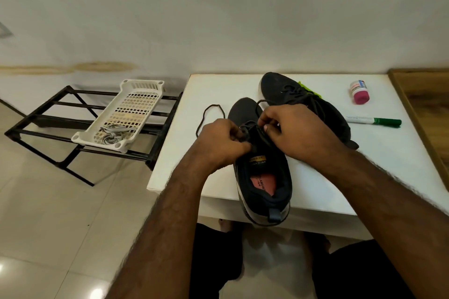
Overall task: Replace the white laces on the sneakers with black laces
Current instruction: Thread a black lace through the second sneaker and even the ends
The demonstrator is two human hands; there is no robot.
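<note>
A dark sneaker (264, 172) with a red insole lies on the white table (328, 177), its heel over the near edge. My left hand (222, 143) and my right hand (296, 128) sit together over its tongue, each pinching the black lace (210, 114). One loop of that lace trails to the left on the table. A second dark sneaker (303, 99), laced in black, lies behind, toe toward the wall. The white laces (111, 135) lie in a white basket (136, 104) to the left.
The basket rests on a black metal shoe rack (48, 124) left of the table. A green marker (374, 121) and a small bottle with a pink cap (360, 92) lie at the table's right. Something bright green (307, 88) shows behind the far sneaker. My knees are under the table.
</note>
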